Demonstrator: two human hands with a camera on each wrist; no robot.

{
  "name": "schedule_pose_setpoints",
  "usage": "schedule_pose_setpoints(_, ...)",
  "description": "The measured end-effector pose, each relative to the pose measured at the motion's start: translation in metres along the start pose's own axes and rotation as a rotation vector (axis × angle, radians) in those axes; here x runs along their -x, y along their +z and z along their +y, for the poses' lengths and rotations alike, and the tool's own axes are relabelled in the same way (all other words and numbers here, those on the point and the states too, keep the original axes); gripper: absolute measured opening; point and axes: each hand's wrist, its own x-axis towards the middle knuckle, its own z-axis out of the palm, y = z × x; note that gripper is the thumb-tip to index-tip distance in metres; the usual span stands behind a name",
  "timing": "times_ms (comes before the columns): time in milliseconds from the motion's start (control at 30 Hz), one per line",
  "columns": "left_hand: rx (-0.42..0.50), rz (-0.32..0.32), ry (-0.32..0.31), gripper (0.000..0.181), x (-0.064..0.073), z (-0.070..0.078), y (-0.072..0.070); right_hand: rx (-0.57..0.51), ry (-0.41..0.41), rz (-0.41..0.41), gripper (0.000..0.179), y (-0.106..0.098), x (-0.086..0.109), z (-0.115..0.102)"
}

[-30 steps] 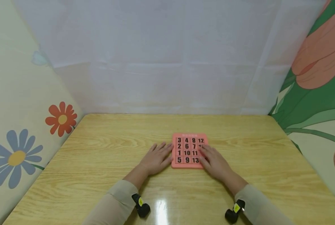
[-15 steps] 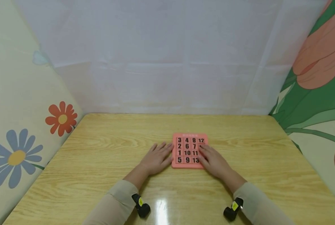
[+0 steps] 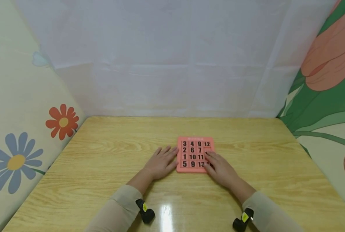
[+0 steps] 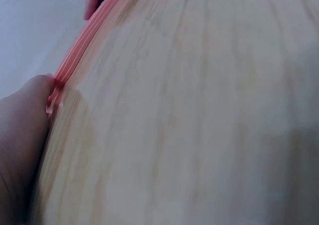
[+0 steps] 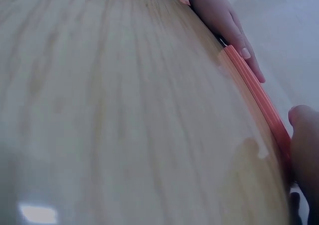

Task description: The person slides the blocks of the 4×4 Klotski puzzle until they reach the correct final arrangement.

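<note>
A pink sliding number puzzle (image 3: 192,153) lies flat on the wooden table in the head view, its tiles printed with black numbers. My left hand (image 3: 160,163) rests flat beside it, fingers fairly straight, with the fingertips at its left edge. Over the right column lie the fingertips of my right hand (image 3: 223,169), covering the tiles under 12; a bare pink strip shows just below the 12. From the left wrist, the puzzle's side (image 4: 82,51) runs past my left thumb (image 4: 30,105). The right wrist view has my right thumb (image 5: 304,140) at the puzzle's near edge (image 5: 261,98).
The wood-grain table (image 3: 117,138) reaches back to a white cloth backdrop (image 3: 172,64). Flower-print cloths stand at the left (image 3: 15,96) and right (image 3: 329,106). A black camera (image 3: 146,212) is strapped to the left sleeve, another (image 3: 242,220) to the right.
The tile beneath 12 has slid down towards me under my right fingers, baring a strip below 12. My right hand has shifted slightly; the left hand stays put.
</note>
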Motion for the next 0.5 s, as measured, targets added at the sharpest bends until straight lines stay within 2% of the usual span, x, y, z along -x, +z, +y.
schedule_pose_setpoints(500, 0.008, -0.001, -0.003, 0.061, 0.0001, 0.0005, -0.0016, 0.029, -0.007, -0.015, 0.052, -0.0005, 0.007, -0.0037)
